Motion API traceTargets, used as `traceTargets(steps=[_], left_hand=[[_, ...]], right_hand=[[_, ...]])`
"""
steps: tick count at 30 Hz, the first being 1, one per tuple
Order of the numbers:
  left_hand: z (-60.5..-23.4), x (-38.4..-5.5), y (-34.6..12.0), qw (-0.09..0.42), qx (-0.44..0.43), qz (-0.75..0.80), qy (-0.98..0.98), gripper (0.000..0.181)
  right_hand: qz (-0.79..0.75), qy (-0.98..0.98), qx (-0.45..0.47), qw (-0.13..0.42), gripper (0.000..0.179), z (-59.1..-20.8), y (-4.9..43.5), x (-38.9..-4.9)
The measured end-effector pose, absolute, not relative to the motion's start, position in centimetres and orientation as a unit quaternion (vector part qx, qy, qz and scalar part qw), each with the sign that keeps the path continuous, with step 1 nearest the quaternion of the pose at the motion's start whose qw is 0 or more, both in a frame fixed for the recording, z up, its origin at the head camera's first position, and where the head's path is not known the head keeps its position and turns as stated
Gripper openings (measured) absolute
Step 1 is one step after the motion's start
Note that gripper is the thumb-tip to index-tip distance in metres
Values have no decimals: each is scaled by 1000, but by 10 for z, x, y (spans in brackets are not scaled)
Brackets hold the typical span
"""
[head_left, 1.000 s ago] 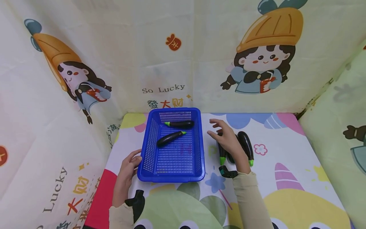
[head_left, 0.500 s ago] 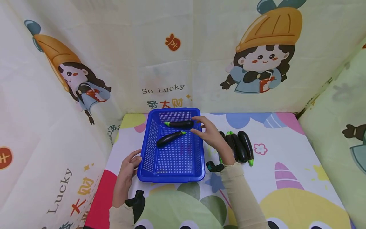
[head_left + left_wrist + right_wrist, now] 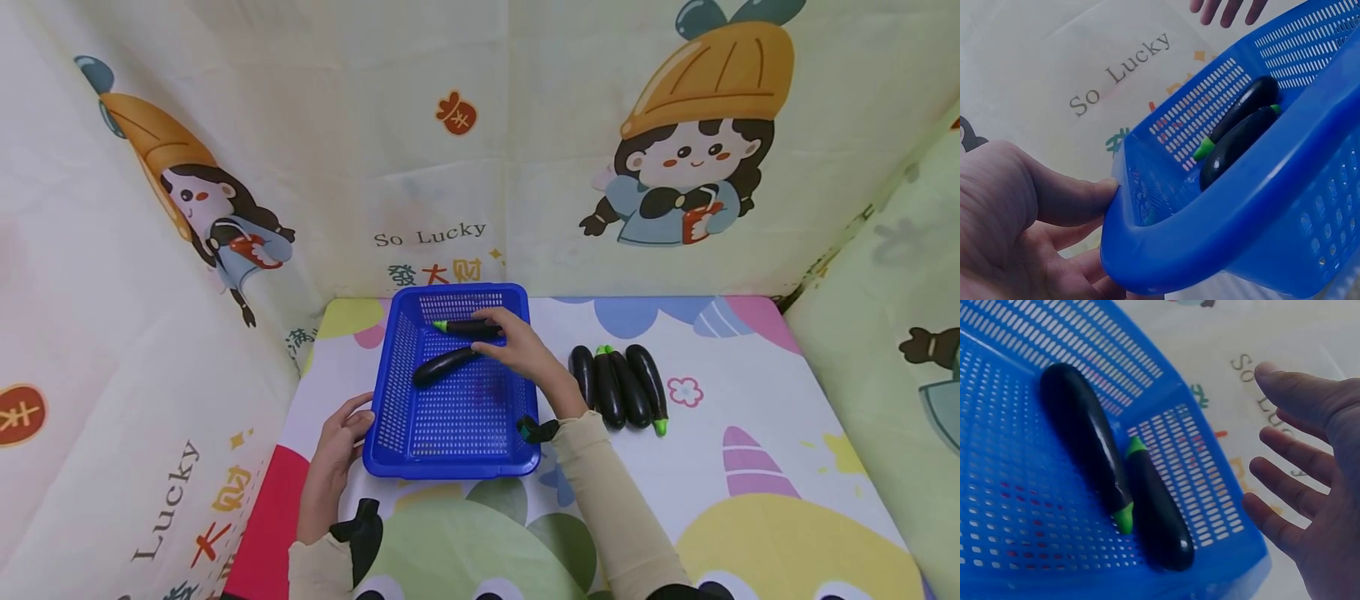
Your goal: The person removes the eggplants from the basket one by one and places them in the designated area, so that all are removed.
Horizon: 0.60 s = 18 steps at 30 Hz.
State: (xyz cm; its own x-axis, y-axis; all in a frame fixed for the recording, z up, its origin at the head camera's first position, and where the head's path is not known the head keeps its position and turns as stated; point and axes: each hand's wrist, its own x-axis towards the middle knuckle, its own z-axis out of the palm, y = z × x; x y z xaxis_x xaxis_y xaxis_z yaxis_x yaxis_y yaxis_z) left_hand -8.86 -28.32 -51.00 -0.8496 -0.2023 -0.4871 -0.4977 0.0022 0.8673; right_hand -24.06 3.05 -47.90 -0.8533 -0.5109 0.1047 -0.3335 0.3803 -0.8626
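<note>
A blue perforated plastic basket (image 3: 450, 470) stands on the table, and my left hand (image 3: 333, 454) grips its left side. In the left wrist view my thumb (image 3: 1075, 199) presses the basket's corner rim, with the other fingers lower down at its outside. Two dark eggplants with green stems lie inside, a far eggplant (image 3: 459, 327) and a near eggplant (image 3: 442, 368). My right hand (image 3: 521, 350) hovers over the basket's right side, partly covering both eggplants in the head view. Its fingers (image 3: 1294, 453) are spread and hold nothing; the right wrist view shows them apart from the eggplants.
Several more eggplants (image 3: 628, 390) lie side by side on the table, right of the basket. A patterned cloth (image 3: 750, 467) covers the table. Printed curtains (image 3: 540, 167) hang behind it and on both sides.
My right hand has moved left from above the loose eggplants to over the basket, uncovering that row. The left hand, the basket and the eggplants have stayed in place.
</note>
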Motion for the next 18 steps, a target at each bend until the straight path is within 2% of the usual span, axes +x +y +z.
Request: traceTargets(steps=[18], left_hand=[[-510, -89, -283, 109, -246, 667, 695, 47]], right_hand=[[-425, 847, -276, 161, 50, -499, 0, -264]])
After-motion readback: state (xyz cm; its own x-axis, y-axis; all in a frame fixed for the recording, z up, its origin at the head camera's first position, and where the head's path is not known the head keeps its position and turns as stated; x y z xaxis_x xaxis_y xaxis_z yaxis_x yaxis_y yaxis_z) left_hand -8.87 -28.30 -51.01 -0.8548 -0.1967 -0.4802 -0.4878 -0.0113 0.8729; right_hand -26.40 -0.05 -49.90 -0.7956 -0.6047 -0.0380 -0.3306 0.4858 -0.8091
